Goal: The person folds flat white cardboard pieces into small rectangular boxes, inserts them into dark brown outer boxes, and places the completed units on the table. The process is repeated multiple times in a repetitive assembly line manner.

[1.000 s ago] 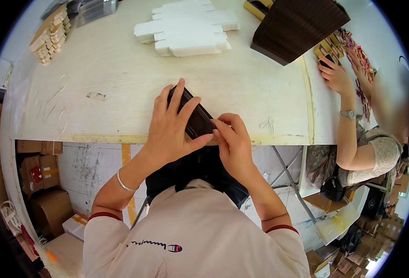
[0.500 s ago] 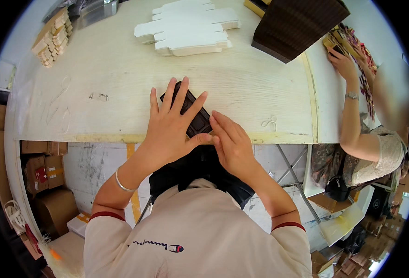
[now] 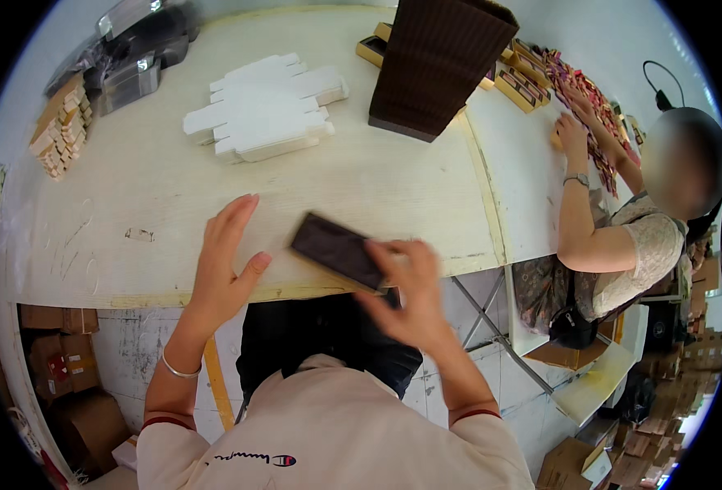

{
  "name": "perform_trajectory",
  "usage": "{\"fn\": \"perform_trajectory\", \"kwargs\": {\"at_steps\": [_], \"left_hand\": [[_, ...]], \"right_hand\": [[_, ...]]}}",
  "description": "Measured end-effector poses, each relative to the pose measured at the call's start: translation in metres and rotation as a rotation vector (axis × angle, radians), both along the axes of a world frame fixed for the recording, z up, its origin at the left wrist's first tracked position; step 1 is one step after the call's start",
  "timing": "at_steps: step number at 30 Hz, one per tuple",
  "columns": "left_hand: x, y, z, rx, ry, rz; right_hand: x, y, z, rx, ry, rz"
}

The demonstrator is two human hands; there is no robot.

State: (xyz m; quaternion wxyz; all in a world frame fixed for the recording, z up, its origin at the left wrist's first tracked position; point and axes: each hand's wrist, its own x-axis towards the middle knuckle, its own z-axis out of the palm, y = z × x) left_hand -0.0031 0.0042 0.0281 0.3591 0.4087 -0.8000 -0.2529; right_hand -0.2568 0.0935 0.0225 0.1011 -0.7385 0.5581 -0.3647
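Right hand (image 3: 416, 296) grasps right end of dark tray (image 3: 332, 245), thumb and fingers at either side; tray blurred, on near side of white stack (image 3: 263, 106), slightly to its right. Left hand (image 3: 223, 268) holds nothing, thumb spread from fingers, also on white stack's near side. Tall brown box (image 3: 447, 69) stands right of white stack; pale pile (image 3: 60, 135) left of it.

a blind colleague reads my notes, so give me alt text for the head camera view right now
A person's right hand holds one end of a dark brown rectangular piece by a pale table's near edge; the left hand is open beside it. Beyond are stacked flat white cartons and a tall dark brown stack; a co-worker works at right.
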Motion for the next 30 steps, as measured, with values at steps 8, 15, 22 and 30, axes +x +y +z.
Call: {"fn": "perform_trajectory", "kwargs": {"at_steps": [8,15,22,30], "left_hand": [[-0.01,-0.078,0.0,-0.391,-0.28,0.075],[-0.019,-0.136,-0.002,-0.244,-0.739,0.071],[-0.011,-0.13,0.001,-0.229,-0.292,0.154],[-0.005,-0.138,-0.019,-0.819,-0.216,0.195]], "right_hand": [[-0.184,-0.013,0.012,-0.071,0.074,-0.604],[-0.177,-0.086,-0.013,-0.152,0.318,-0.582],[-0.113,-0.045,0.002,-0.203,0.033,-0.461],[-0.05,-0.047,-0.004,-0.209,-0.045,-0.25]]}}
